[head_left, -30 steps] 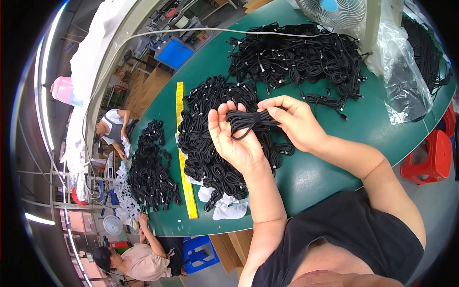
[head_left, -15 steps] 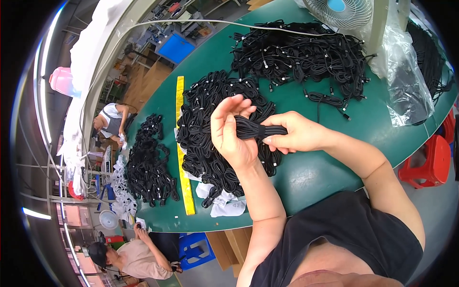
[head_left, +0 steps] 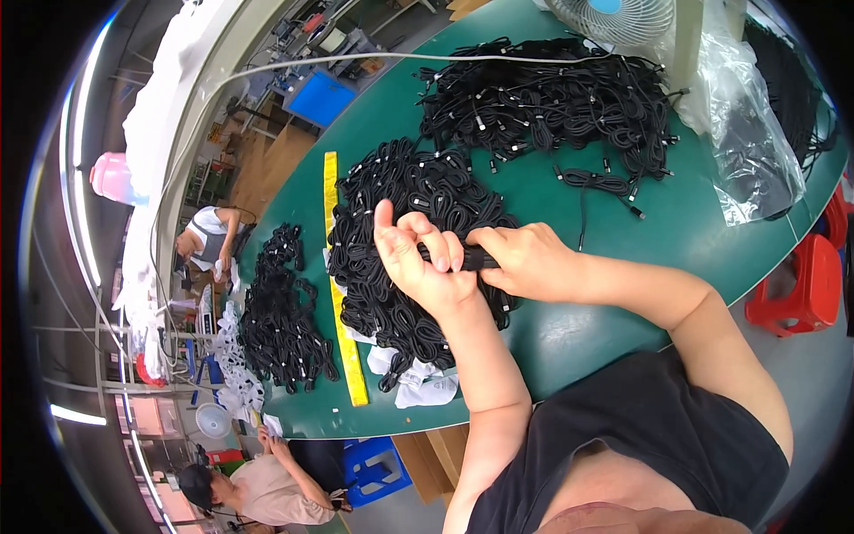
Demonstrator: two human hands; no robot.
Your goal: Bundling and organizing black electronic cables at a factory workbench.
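- Cable heap (head_left: 285, 320), the smaller one at the far left of the green table (head_left: 676, 240), lies well apart from both hands; white scraps trail off beside it.
- Yellow ruler (head_left: 342, 294) runs along the table between that heap and the big middle pile (head_left: 418, 231) of black coiled cables, touching the pile's left edge.
- Left hand (head_left: 418, 267) hovers over the middle pile with fingers curled round one end of a black cable bundle (head_left: 476, 258), forefinger raised; the grasp looks closed but not tight, thumb and fingers wrapping the coil.
- The bundle sits between the two hands, above the right flank of the middle pile, mostly hidden by the fingers, so only a short dark stretch shows.
- Judged by its look, the bundle is light, limp and springy: thin rubbery cord folded into a hank, likely to spread out if let loose. Best held across the middle of the hank, squeezing all strands together, not by a single loop or a plug.
- Right hand (head_left: 529, 262) closes over the other end, knuckles up, fingers clenched on the bundle and touching the left hand's fingertips.
- Further right, a looser cable pile (head_left: 551, 107), a fan (head_left: 614, 16) and a clear plastic bag (head_left: 747, 151) rest on the table.
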